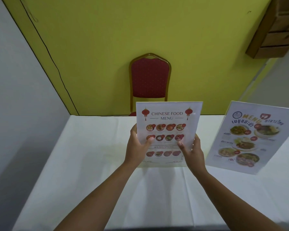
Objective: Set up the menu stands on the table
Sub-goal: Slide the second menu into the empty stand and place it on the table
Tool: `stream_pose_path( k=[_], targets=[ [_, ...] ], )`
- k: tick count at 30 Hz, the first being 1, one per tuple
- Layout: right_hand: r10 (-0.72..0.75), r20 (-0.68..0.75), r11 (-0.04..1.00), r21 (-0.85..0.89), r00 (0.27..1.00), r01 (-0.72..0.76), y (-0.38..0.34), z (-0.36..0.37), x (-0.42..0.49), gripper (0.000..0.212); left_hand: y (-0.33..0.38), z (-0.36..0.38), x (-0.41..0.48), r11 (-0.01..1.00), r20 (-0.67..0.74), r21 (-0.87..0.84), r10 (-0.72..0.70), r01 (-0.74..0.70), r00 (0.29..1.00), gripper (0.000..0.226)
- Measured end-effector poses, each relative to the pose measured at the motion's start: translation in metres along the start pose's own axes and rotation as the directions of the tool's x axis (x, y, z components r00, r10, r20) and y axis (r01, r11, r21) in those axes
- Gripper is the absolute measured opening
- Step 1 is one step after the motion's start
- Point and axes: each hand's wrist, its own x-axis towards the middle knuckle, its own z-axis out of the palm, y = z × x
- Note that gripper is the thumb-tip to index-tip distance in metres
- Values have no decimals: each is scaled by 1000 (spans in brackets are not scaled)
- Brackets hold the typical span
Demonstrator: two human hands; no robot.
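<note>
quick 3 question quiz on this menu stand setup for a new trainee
1. True or false: both hands grip the Chinese food menu stand.
2. Which side of it does the Thai menu stand stand on? A) its left B) its right C) behind it
3. Fill in: beyond the table, against the yellow wall, is a red ____.

Key
1. True. The left hand holds its left edge and the right hand its right edge, thumbs on the front.
2. B. It stands apart, untouched, on the white tablecloth.
3. Chair.
</note>
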Motion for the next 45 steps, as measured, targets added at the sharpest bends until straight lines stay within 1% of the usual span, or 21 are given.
stream_pose_path(
  k=[5,8,12,15,18,21,28,35,40,45],
  targets=[
    [13,48,1000,-14,999,-12,11,0,-8,65,-23,1,-11,994,43,22,-105,104,994,78],
    [36,69,999,-8,997,-35,16,3,-10,69,-28,8,-14,992,45,37,-123,122,991,71],
    [51,87,999,-5,995,-51,26,5,-7,70,-30,19,-14,990,2,45,-136,136,991,70],
    [74,109,997,-12,991,-73,30,4,-3,65,-25,24,-19,981,-35,41,-188,189,982,64],
    [91,132,996,-18,987,-90,33,3,-3,57,-23,28,-23,960,-71,84,-262,268,962,54],
    [81,144,997,-28,986,-77,35,1,-4,49,-26,30,-23,945,-92,118,-296,305,951,50],
    [63,199,997,-47,978,-55,42,-3,-1,43,-28,35,-31,938,-132,108,-315,330,940,48],
    [37,186,998,-48,982,-29,47,-2,0,42,-29,38,-34,942,-169,73,-312,327,935,49],
    [35,202,998,-56,979,-24,39,7,11,49,-29,34,-35,947,-236,68,-292,315,927,42],
    [-2,257,999,-50,967,16,17,42,24,53,-31,3,-22,947,-310,41,-291,319,905,37]
  ],
)
